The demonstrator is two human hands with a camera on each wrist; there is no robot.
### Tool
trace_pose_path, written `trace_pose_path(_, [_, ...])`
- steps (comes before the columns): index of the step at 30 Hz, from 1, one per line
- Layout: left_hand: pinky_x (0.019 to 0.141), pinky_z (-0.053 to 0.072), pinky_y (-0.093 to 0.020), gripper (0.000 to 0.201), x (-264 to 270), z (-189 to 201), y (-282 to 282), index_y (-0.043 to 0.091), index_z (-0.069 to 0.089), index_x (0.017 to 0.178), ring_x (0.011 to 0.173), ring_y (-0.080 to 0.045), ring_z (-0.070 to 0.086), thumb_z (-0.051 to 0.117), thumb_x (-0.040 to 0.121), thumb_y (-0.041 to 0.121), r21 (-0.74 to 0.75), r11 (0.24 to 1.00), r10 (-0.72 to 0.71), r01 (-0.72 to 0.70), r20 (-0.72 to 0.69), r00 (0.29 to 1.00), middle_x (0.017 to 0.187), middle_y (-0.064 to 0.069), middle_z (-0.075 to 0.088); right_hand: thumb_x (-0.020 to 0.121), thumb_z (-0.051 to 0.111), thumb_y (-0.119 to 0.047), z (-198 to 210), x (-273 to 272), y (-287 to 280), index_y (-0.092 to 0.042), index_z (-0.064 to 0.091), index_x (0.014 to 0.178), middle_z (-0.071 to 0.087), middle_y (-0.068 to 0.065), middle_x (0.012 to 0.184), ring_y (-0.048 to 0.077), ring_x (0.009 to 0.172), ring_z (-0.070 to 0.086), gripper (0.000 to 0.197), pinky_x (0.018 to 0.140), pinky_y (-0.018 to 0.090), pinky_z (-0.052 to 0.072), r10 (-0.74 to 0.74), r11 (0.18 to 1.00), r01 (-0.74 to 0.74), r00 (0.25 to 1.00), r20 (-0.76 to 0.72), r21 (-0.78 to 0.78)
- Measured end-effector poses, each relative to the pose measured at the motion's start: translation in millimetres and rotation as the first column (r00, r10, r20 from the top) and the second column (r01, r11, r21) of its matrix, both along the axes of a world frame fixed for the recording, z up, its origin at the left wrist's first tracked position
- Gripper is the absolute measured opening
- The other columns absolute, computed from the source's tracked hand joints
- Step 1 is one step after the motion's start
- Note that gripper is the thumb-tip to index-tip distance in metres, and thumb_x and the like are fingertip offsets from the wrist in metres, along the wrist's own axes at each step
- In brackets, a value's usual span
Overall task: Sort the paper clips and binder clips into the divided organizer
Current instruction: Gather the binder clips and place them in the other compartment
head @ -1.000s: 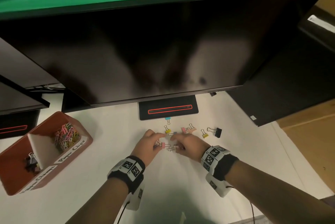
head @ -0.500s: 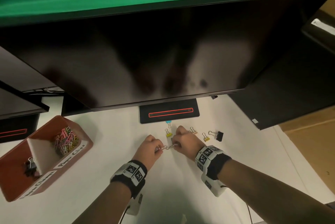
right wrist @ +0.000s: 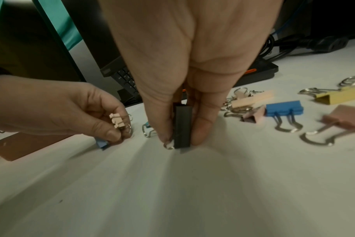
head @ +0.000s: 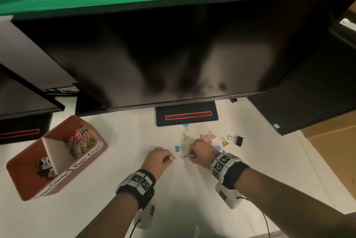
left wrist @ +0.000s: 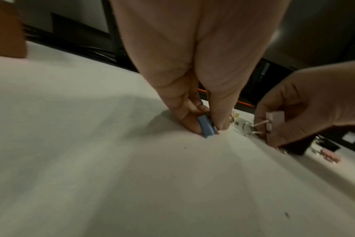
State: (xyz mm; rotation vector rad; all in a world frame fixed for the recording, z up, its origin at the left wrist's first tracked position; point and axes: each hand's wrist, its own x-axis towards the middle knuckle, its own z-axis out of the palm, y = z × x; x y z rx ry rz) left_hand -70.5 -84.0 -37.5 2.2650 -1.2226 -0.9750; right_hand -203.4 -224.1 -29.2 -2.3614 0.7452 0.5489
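My left hand (head: 169, 157) pinches a blue binder clip (left wrist: 207, 126) against the white table and also holds small beige clips (right wrist: 117, 122). Just to its right, my right hand (head: 192, 155) pinches one binder clip (right wrist: 181, 126) upright on the table, its wire loops (head: 184, 156) pointing left. The two hands are a short gap apart. Several loose binder clips lie behind them: blue (head: 179, 148), yellow (head: 185, 137), pink (head: 210, 136), black (head: 238, 140). At the left stands the terracotta divided organizer (head: 28, 189), with paper clips (head: 81, 141) in the far compartment and binder clips (head: 44, 166) in the near one.
A large dark monitor (head: 173, 54) overhangs the back of the table, its base (head: 186, 115) just behind the loose clips. A second monitor (head: 23, 91) stands at the left. The table's right edge (head: 316, 160) runs diagonally past my right forearm.
The hands, which met over joined clips a second ago, have drawn apart. Each now holds its own clip, and both have slid slightly nearer to me.
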Motion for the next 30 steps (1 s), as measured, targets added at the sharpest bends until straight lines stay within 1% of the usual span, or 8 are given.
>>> trace_pose_path(8, [0.078, 0.054, -0.029, 0.009, 33, 32, 52, 0.016, 0.070, 0.085, 0.074, -0.020, 0.067, 0.071, 0.078, 0.011, -0.088, 0.967, 0.227, -0.241, -0.146, 0.963, 0.086, -0.007, 0.066, 0.087, 0.056, -0.017, 30, 20, 36, -0.007, 0.066, 0.097, 0.057, 0.011, 0.106, 0.018, 0.082, 0.050, 0.018, 0.078, 0.029, 0.044, 0.115, 0.992, -0.119, 0.990, 0.076, 0.049])
trace_pose_path(13, [0.070, 0.049, -0.022, 0.016, 95, 74, 119, 0.023, 0.065, 0.075, 0.070, -0.011, 0.065, 0.070, 0.079, 0.009, -0.109, 0.890, 0.421, -0.442, -0.173, 0.891, 0.073, -0.002, 0.068, 0.085, 0.059, -0.016, 64, 99, 83, -0.011, 0.067, 0.095, 0.057, 0.011, 0.102, 0.021, 0.081, 0.054, 0.014, 0.078, 0.027, 0.042, 0.214, 0.964, -0.247, 0.942, 0.260, 0.100])
trace_pose_path(16, [0.058, 0.044, -0.012, 0.021, 137, 100, 164, 0.019, 0.061, 0.065, 0.057, 0.001, 0.060, 0.068, 0.079, 0.005, -0.110, 0.786, 0.594, -0.609, -0.142, 0.792, 0.058, 0.008, 0.063, 0.084, 0.062, -0.015, 86, 166, 126, -0.010, 0.067, 0.094, 0.058, 0.011, 0.103, 0.025, 0.089, 0.058, 0.012, 0.081, 0.027, 0.043, 0.264, 0.939, -0.325, 0.888, 0.376, 0.108])
trace_pose_path(18, [0.063, 0.050, -0.021, 0.024, 166, 101, 194, 0.022, 0.058, 0.061, 0.068, -0.011, 0.065, 0.069, 0.079, 0.011, -0.097, 0.693, 0.708, -0.714, -0.093, 0.700, 0.062, 0.005, 0.065, 0.085, 0.060, -0.015, 98, 207, 158, -0.007, 0.066, 0.094, 0.061, 0.012, 0.104, 0.025, 0.094, 0.057, 0.013, 0.084, 0.030, 0.045, 0.306, 0.920, -0.380, 0.848, 0.433, 0.094])
trace_pose_path(21, [0.088, 0.052, -0.042, 0.012, 200, 95, 227, 0.019, 0.064, 0.080, 0.088, -0.028, 0.066, 0.062, 0.084, 0.031, 0.019, 0.588, 0.791, -0.808, -0.222, 0.570, 0.096, -0.013, 0.069, 0.087, 0.058, -0.018, 105, 256, 203, -0.009, 0.063, 0.101, 0.059, 0.011, 0.110, 0.025, 0.099, 0.057, 0.017, 0.090, 0.032, 0.046, 0.314, 0.919, -0.385, 0.844, 0.434, 0.084])
trace_pose_path(24, [0.089, 0.048, -0.038, 0.032, 208, 101, 236, 0.005, 0.055, 0.110, 0.093, -0.028, 0.062, 0.041, 0.098, 0.031, 0.082, 0.475, 0.808, -0.876, -0.433, 0.398, 0.100, -0.016, 0.064, 0.083, 0.065, -0.021, 95, 284, 235, -0.012, 0.058, 0.109, 0.058, 0.012, 0.116, 0.030, 0.114, 0.051, 0.028, 0.097, 0.039, 0.044, 0.220, 0.936, -0.312, 0.881, 0.418, 0.165])
trace_pose_path(27, [0.091, 0.045, -0.036, 0.039, 207, 114, 234, 0.009, 0.050, 0.115, 0.091, -0.022, 0.061, 0.031, 0.099, 0.039, 0.054, 0.469, 0.769, -0.881, -0.516, 0.378, 0.094, -0.009, 0.062, 0.084, 0.064, -0.026, 85, 293, 248, -0.018, 0.046, 0.125, 0.056, 0.012, 0.124, 0.031, 0.124, 0.045, 0.046, 0.102, 0.042, 0.042, 0.192, 0.937, -0.291, 0.892, 0.409, 0.194])
trace_pose_path(30, [0.098, 0.045, -0.037, 0.045, 202, 120, 230, 0.014, 0.050, 0.123, 0.105, -0.021, 0.058, 0.031, 0.097, 0.046, -0.027, 0.499, 0.765, -0.866, -0.455, 0.456, 0.112, -0.006, 0.059, 0.087, 0.060, -0.028, 83, 281, 240, -0.020, 0.043, 0.129, 0.054, 0.007, 0.127, 0.023, 0.115, 0.054, 0.046, 0.096, 0.039, 0.049, 0.180, 0.922, -0.308, 0.878, 0.444, 0.235])
